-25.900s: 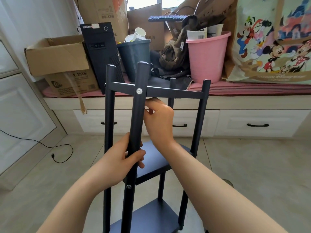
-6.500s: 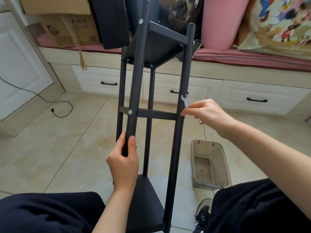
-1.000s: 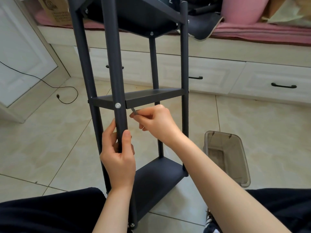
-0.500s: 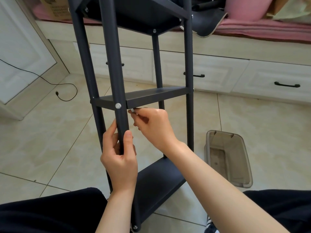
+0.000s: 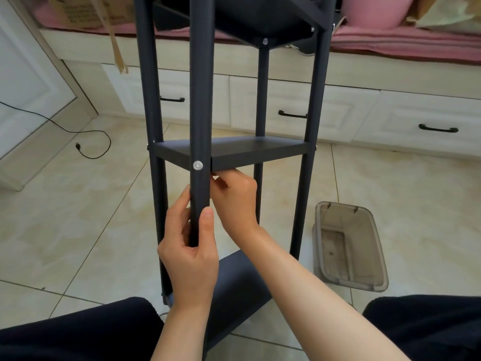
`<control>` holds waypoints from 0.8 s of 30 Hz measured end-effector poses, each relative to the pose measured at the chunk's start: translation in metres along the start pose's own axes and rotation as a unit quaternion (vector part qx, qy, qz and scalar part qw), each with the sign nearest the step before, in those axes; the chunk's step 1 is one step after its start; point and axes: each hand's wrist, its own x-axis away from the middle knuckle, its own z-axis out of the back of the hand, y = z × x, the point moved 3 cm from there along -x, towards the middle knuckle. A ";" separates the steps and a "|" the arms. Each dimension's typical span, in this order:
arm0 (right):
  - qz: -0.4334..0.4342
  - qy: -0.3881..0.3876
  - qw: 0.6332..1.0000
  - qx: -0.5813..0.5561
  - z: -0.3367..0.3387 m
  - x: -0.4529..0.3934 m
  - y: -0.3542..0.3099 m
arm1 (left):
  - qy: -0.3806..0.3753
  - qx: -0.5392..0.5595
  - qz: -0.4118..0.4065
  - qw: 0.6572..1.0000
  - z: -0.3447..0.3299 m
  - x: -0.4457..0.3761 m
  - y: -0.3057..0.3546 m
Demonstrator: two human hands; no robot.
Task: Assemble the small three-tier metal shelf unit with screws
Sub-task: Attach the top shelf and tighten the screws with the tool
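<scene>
The black metal shelf unit (image 5: 260, 149) stands upright on the tiled floor, 4 round posts joined by 3 flat tiers. A silver screw (image 5: 197, 165) sits in the nearest post at the middle tier.

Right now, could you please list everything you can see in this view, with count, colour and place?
shelf unit: one, black, three tiers, upright on the floor in the centre
screw: one, silver, on the near post at the middle tier
plastic bin: one, clear grey, on the floor right of the shelf
cable: one, black, on the floor at left
drawers: white, black handles, along the back
bucket: one, pink, on the bench, top right
cardboard box: one, brown, on the bench, top left
left hand: gripping the near post below the screw
right hand: fingers under the middle tier, behind the post
</scene>
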 end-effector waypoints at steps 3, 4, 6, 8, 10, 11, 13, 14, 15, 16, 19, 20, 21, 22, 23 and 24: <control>-0.024 -0.008 1.000 -0.010 -0.002 -0.002 -0.003 | -0.008 -0.002 0.001 1.000 -0.002 0.001 0.001; -0.027 -0.015 0.999 -0.008 -0.002 -0.004 -0.004 | -0.009 -0.002 0.003 1.000 -0.003 0.001 0.001; -0.033 -0.026 0.999 -0.009 0.001 -0.005 -0.004 | -0.011 0.000 0.008 1.000 -0.004 0.002 0.001; -0.041 -0.050 0.998 -0.016 0.007 -0.005 -0.002 | -0.014 0.002 0.008 1.000 -0.005 0.002 0.002; -0.048 -0.093 0.994 -0.023 0.014 -0.002 -0.002 | -0.015 0.005 0.006 1.000 -0.005 0.002 0.002; -0.058 -0.119 0.991 -0.022 0.017 -0.001 -0.002 | -0.016 0.006 0.004 1.000 -0.005 0.001 0.002; -0.091 -0.180 0.979 -0.007 0.024 0.002 0.000 | -0.018 0.007 0.001 1.000 -0.005 0.002 0.002; -0.105 -0.206 0.973 0.007 0.027 0.003 0.000 | -0.020 0.008 0.001 1.000 -0.006 0.002 0.003; -0.117 -0.231 0.966 0.023 0.030 0.003 -0.001 | -0.020 0.010 0.002 1.000 -0.007 0.002 0.003; -0.127 -0.253 0.958 0.036 0.033 0.002 -0.003 | -0.021 0.011 0.002 1.000 -0.008 0.003 0.004; -0.154 -0.298 0.940 0.057 0.043 -0.003 -0.009 | -0.021 0.012 0.002 1.000 -0.010 0.004 0.006; -0.159 -0.308 0.936 0.060 0.045 -0.005 -0.012 | -0.020 0.012 0.002 1.000 -0.010 0.004 0.006; -0.163 -0.316 0.932 0.061 0.048 -0.006 -0.014 | -0.019 0.010 0.001 1.000 -0.010 0.003 0.006; -0.166 -0.322 0.930 0.061 0.050 -0.008 -0.017 | -0.018 0.009 0.001 1.000 -0.010 0.003 0.006; -0.167 -0.322 0.930 0.059 0.052 -0.010 -0.019 | -0.017 0.008 0.002 1.000 -0.009 0.004 0.005; -0.166 -0.316 0.932 0.055 0.054 -0.011 -0.021 | -0.017 0.007 0.002 1.000 -0.009 0.004 0.005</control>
